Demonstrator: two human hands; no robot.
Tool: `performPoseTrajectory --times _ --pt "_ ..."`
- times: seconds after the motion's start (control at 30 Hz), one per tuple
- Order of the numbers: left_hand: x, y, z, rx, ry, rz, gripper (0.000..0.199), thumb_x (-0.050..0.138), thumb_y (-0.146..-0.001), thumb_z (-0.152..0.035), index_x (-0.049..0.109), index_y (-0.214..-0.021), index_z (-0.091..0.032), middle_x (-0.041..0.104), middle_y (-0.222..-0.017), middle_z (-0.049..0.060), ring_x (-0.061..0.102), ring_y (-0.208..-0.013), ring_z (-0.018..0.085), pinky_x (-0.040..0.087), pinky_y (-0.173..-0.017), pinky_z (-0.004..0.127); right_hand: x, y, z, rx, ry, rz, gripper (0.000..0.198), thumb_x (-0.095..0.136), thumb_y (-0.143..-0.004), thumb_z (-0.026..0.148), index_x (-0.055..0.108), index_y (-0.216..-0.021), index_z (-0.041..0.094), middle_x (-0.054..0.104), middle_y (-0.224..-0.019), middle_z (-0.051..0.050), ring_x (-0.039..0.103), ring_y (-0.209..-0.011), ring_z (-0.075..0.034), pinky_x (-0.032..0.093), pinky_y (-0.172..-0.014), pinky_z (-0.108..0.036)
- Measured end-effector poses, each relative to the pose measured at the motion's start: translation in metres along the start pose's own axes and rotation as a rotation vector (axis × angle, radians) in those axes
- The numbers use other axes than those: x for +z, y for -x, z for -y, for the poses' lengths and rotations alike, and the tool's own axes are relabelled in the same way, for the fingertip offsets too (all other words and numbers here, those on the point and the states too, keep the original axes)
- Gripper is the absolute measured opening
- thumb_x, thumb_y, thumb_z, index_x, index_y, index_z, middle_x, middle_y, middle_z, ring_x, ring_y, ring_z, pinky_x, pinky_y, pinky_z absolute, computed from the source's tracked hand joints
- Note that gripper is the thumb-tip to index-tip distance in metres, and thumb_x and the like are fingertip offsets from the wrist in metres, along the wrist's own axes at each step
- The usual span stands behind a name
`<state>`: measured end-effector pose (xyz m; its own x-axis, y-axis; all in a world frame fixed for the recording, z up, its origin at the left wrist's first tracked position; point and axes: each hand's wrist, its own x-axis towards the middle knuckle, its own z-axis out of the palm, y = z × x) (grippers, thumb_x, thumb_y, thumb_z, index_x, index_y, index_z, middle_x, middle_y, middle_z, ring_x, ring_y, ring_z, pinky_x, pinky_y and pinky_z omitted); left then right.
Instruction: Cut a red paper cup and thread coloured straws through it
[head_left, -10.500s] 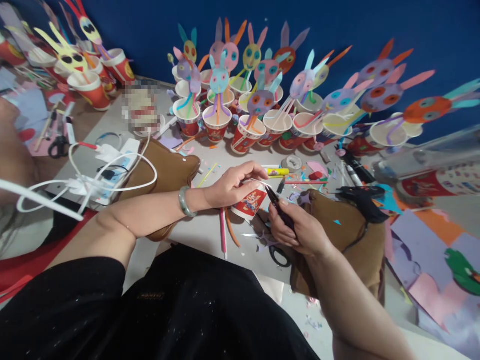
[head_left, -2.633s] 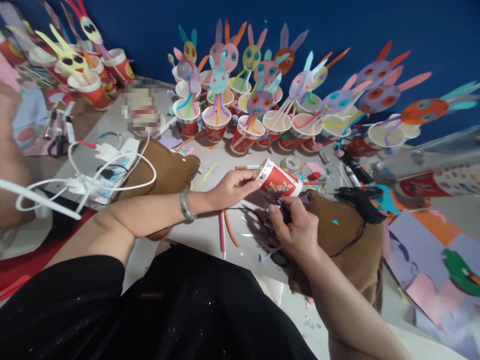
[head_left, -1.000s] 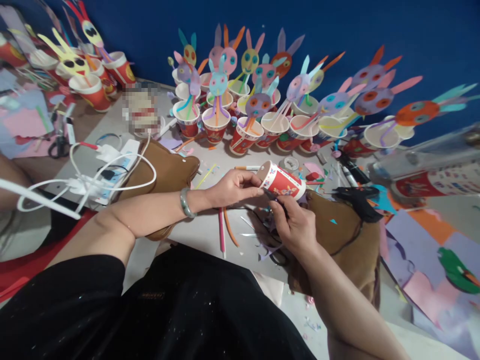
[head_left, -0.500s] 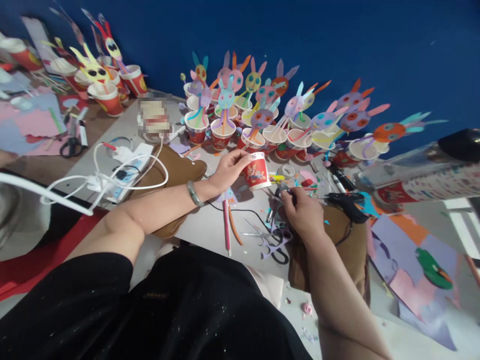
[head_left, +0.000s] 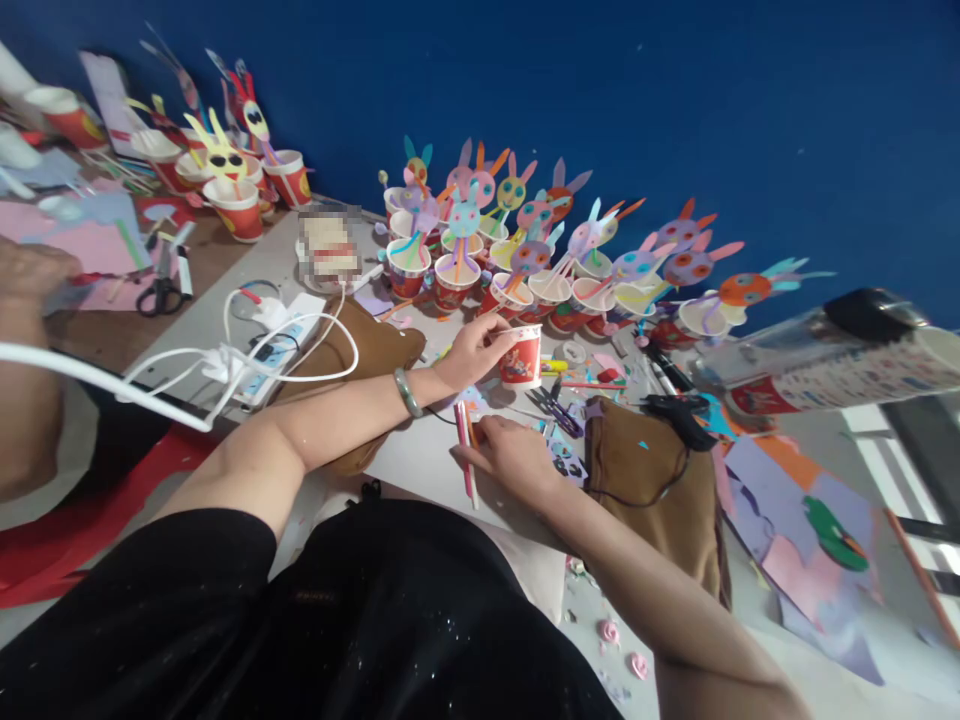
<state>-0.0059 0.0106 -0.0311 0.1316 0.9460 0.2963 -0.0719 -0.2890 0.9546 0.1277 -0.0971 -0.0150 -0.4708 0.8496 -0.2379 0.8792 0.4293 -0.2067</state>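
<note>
red, white-rimmed paper cup (head_left: 523, 362), held in left hand (head_left: 476, 354), right hand (head_left: 511, 456) at pink stick (head_left: 461, 455), grip unclear

Right hand (head_left: 514, 455) covers part of the pink straw (head_left: 460, 425) — can't tell grip from touch. Left hand (head_left: 480, 355) hides left side of the red cup (head_left: 524, 362); print too blurred to read. Co-worker's arm (head_left: 30, 400) cut off at left edge. Pixelated item (head_left: 330, 245) — unidentifiable. Back cups (head_left: 493, 230) partly behind front cups (head_left: 456, 290).
</note>
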Motion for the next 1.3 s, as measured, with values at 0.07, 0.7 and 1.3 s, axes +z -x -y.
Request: performPoseTrajectory --times 0.07,0.7,1.3 --pt "0.0 0.002 0.002 0.092 -0.075 0.019 0.02 0.063 -0.09 -0.035 0.057 -0.083 -0.018 0.058 -0.084 0.002 0.052 -0.079 0.014 0.044 -0.076 0.028 -0.001 -0.005 0.002 0.046 -0.038 0.031 0.021 0.063 -0.094 0.038 0.066 -0.088 0.018 0.072 -0.085 -0.008 0.062 -0.074 -0.019 0.031 -0.062 -0.03" --pt "0.005 0.018 0.007 0.508 -0.446 0.287 0.018 0.063 -0.09 -0.035 0.062 -0.083 -0.018 0.062 -0.123 0.017 0.054 -0.123 0.029 0.041 -0.111 0.052 -0.043 -0.043 -0.112 0.115 -1.048 -1.104 0.038 0.072 -0.082 0.056 0.057 -0.089 0.021 0.058 -0.075 0.003 0.059 -0.064 -0.014 0.05 -0.064 -0.029" --pt "0.007 0.022 -0.004 0.403 -0.286 0.23 0.031 0.053 -0.097 -0.047 0.059 -0.109 -0.019 0.067 -0.109 0.013 0.061 -0.108 0.024 0.046 -0.101 0.043 -0.051 -0.01 -0.082 -0.068 -0.812 -1.012 0.028 0.07 -0.09 0.048 0.066 -0.093 0.021 0.073 -0.083 -0.005 0.069 -0.067 -0.019 0.056 -0.061 -0.034"
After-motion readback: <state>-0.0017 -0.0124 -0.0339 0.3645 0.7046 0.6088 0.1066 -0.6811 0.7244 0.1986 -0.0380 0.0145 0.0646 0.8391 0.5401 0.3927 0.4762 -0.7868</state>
